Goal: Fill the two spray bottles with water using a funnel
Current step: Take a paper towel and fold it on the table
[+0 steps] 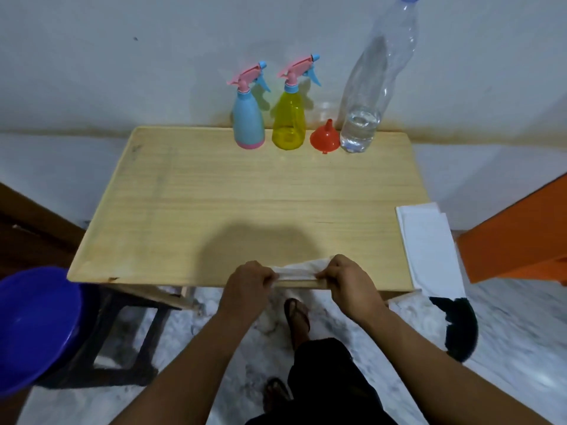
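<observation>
A blue spray bottle (248, 118) and a yellow spray bottle (289, 118), both with pink trigger heads screwed on, stand at the far edge of the wooden table (214, 204). Beside them an orange funnel (325, 138) sits mouth down. A tall clear water bottle (372, 87) with a blue cap holds a little water at its bottom. At the near table edge my left hand (248, 283) and my right hand (345, 279) each pinch an end of a white cloth (302, 269) stretched between them.
A blue plastic basin (33, 326) rests on a dark stool at the lower left. White folded sheets (429, 243) lie off the table's right side, next to an orange surface (521, 234). A sandalled foot shows below the table edge.
</observation>
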